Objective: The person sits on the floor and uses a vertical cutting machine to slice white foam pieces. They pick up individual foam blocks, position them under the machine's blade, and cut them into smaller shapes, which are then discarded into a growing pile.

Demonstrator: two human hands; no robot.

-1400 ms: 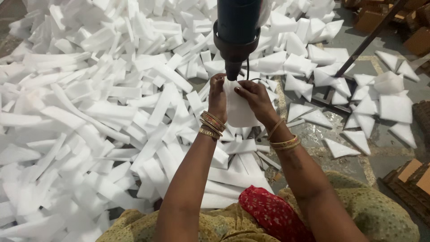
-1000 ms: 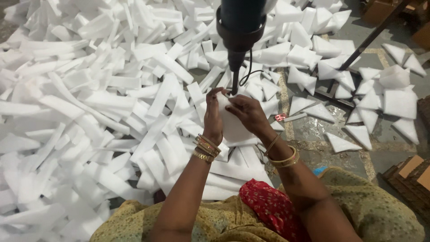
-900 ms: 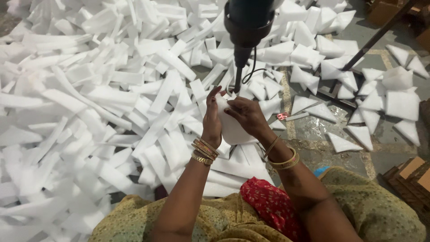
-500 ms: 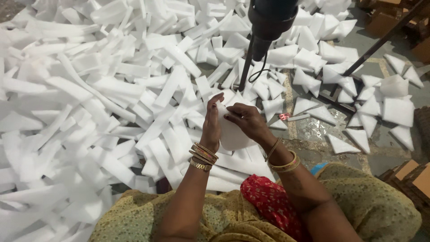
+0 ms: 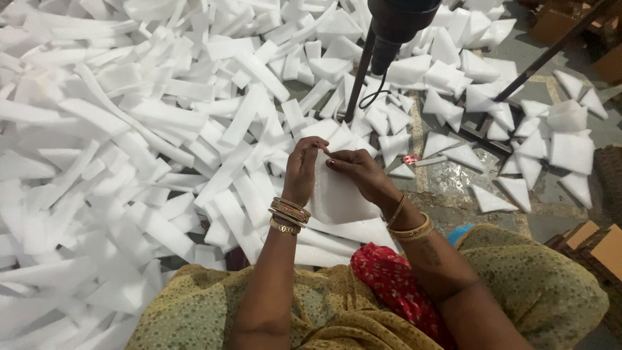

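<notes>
My left hand [image 5: 301, 170] and my right hand [image 5: 357, 174] together hold a white foam piece [image 5: 337, 194] upright in front of me. The left hand grips its left edge. The right hand pinches its top edge with the fingertips. Both wrists wear gold bangles. A dark machine head [image 5: 395, 26] with a thin metal rod hangs above and beyond the hands, apart from the foam piece.
Several white foam strips [image 5: 149, 116] lie heaped over the floor to the left and ahead. White foam triangles [image 5: 492, 198] are scattered at the right on grey floor. Brown cardboard boxes [image 5: 599, 243] stand at the right edge. A dark metal bar [image 5: 551, 52] slants at top right.
My hands drew the foam piece back from under the machine tip toward me. The view shifted, so the machine head now sits further up and right.
</notes>
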